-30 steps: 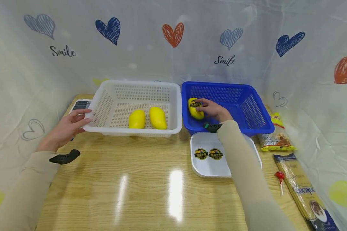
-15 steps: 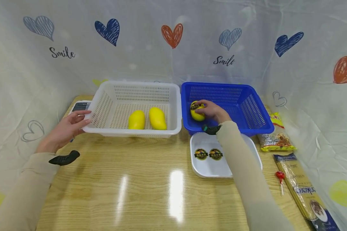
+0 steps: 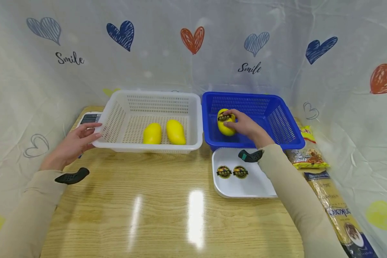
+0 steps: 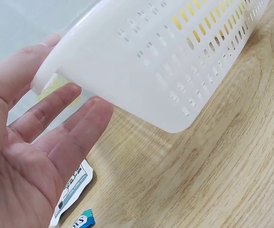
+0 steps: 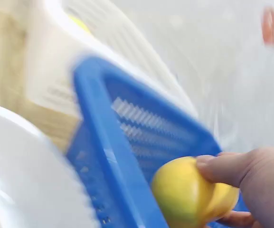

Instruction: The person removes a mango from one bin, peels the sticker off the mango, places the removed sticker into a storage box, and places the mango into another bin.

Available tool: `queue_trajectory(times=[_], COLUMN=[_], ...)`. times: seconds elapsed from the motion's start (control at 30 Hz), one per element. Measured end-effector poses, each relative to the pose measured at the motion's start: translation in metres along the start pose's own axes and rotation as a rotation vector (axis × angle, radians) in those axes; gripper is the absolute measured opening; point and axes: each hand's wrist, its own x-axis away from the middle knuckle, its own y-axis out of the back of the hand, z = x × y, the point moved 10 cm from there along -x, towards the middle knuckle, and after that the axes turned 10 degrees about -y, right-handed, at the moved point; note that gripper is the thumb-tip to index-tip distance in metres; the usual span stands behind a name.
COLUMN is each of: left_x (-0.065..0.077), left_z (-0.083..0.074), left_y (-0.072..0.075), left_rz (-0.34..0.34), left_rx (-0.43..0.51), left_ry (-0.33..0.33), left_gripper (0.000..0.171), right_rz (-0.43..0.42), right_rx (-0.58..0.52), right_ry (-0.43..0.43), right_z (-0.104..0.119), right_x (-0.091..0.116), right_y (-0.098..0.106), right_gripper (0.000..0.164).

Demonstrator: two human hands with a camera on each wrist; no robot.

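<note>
My right hand [image 3: 245, 125] grips a yellow mango [image 3: 226, 129] inside the blue basket [image 3: 287, 146]. A dark round label [image 3: 224, 118] sits on the fruit near my fingertips. From the right wrist, the thumb [image 5: 222, 170] presses on the side of the mango [image 5: 179, 192]. At the left end of the white basket [image 3: 154, 146], my left hand [image 3: 72, 145] holds the rim. Its thumb lies over the rim [image 4: 46, 71] and its fingers [image 4: 75, 128] reach underneath. Two unlabelled mangoes, a left one [image 3: 152, 133] and a right one [image 3: 176, 132], lie in the white basket.
In front of the blue basket lies a white tray [image 3: 251, 188] bearing two round labels [image 3: 224, 172]. A yellow snack bag [image 3: 309, 156] and a long pasta pack [image 3: 337, 211] lie along the right. Small packets [image 4: 75, 190] rest near my left hand.
My right hand has shifted the labelled mango to the right inside the blue basket, turning it slightly. The right sleeve now covers the lollipop. My left hand stays on the white rim.
</note>
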Motion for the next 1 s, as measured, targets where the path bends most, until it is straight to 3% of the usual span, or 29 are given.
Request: queue_trajectory(times=[0.13, 0.27, 0.53, 0.73, 0.9, 1.0], left_x=[0.0, 0.001, 0.002, 0.002, 0.001, 0.0], left_z=[0.001, 0.003, 0.004, 0.006, 0.004, 0.001], left_y=[0.001, 0.002, 0.004, 0.003, 0.001, 0.001], left_rz=[-0.002, -0.005, -0.013, -0.019, -0.012, -0.013], left_rx=[-0.005, -0.017, -0.034, 0.007, 0.007, -0.016], left_ry=[0.004, 0.013, 0.019, 0.029, 0.022, 0.003], left_gripper=[0.052, 0.052, 0.053, 0.053, 0.053, 0.053], right_rz=[-0.003, 0.026, 0.104, 0.242, 0.323, 0.299], right_rx=[-0.034, -0.131, -0.237, -0.323, -0.241, -0.158], right_ry=[0.096, 0.166, 0.164, 0.232, 0.315, 0.297], right_z=[0.022, 0.029, 0.033, 0.033, 0.03, 0.021], right_x=[0.042, 0.081, 0.156, 0.184, 0.188, 0.177], right_y=[-0.003, -0.014, -0.058, -0.12, -0.181, -0.203], right_gripper=[0.043, 0.043, 0.042, 0.039, 0.039, 0.037])
